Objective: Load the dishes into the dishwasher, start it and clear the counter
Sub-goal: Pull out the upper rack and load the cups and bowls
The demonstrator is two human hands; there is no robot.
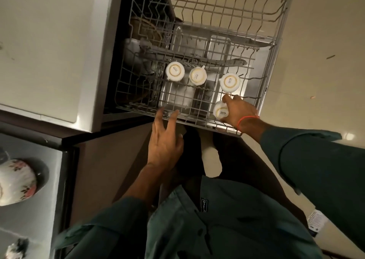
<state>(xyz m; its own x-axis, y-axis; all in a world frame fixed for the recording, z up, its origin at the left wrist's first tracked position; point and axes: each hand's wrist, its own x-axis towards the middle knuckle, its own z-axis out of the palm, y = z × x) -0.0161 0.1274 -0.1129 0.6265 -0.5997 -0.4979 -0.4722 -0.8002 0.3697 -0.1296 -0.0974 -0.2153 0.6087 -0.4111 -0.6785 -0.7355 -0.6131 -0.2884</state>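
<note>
Loading cups: the right hand [240, 111] grips a fourth cup [220, 111] upside down in the upper rack [138, 106]. The left hand [165, 138] hovers with relaxed fingers. Next, it likely needs seating between the tines, then letting go.

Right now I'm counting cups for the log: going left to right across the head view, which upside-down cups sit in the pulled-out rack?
leftmost cup → second cup → cup under the right hand → far-right cup
</note>
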